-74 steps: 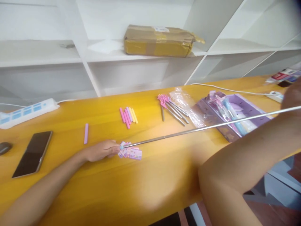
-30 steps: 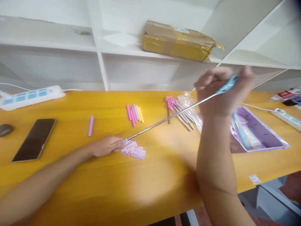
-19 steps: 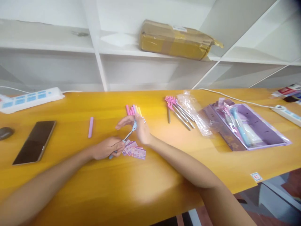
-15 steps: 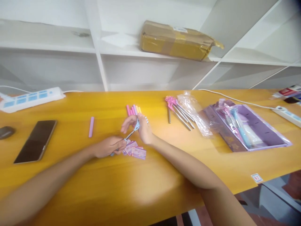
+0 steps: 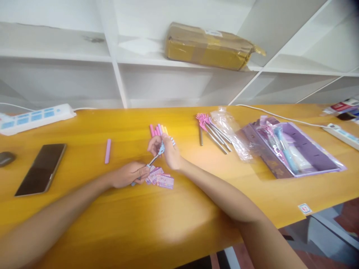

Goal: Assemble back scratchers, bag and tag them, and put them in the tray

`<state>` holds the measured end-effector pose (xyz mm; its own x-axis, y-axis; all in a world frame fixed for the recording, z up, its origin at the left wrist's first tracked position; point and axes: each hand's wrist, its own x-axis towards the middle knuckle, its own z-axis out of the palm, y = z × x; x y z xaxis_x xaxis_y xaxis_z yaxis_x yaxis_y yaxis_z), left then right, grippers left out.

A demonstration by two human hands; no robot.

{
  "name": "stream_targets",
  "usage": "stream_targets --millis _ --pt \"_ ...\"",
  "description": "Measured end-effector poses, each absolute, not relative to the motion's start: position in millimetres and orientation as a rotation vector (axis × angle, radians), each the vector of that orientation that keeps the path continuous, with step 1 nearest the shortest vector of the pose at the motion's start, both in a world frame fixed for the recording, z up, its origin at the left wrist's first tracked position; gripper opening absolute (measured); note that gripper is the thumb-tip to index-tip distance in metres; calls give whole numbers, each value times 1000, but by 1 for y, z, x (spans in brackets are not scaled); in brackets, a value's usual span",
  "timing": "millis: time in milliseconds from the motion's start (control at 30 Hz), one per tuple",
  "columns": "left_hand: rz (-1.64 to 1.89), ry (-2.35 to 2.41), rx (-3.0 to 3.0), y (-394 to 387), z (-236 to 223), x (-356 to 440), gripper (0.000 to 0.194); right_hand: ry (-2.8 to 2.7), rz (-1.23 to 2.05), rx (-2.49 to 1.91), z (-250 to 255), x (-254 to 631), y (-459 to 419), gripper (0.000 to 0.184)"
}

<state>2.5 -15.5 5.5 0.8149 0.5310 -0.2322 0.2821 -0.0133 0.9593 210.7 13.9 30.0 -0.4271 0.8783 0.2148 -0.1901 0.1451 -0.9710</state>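
A back scratcher with a metal rod (image 5: 153,160) and a light blue claw-shaped head slants between my hands. My left hand (image 5: 131,174) is closed around its blue handle, most of which is hidden by the fingers. Up at the head, my right hand (image 5: 169,151) pinches the blue claw between thumb and curled fingers. Small purple printed cards (image 5: 165,181) lie just below the rod. Behind my right hand are several pink, purple and yellow tubes (image 5: 157,130), partly covered by it.
One purple tube (image 5: 108,151) lies apart at left, near a phone (image 5: 40,170) and a power strip (image 5: 37,118). To the right are pink claw heads with metal rods (image 5: 215,134), clear plastic wrapping (image 5: 231,132) and a purple box (image 5: 327,158) holding packaged items.
My right hand's fingers have curled in closer around the blue claw head. The left hand keeps its hold on the handle. The whole view has shifted slightly.
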Motion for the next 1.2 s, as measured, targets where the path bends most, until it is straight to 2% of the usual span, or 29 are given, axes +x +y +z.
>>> stream_targets --millis 900,1200 --pt "238 699 1591 -18 10 8 57 -1644 1494 -675 53 220 18 84" --pt "288 669 1562 -14 6 6 56 -1511 1312 -813 96 272 44 82"
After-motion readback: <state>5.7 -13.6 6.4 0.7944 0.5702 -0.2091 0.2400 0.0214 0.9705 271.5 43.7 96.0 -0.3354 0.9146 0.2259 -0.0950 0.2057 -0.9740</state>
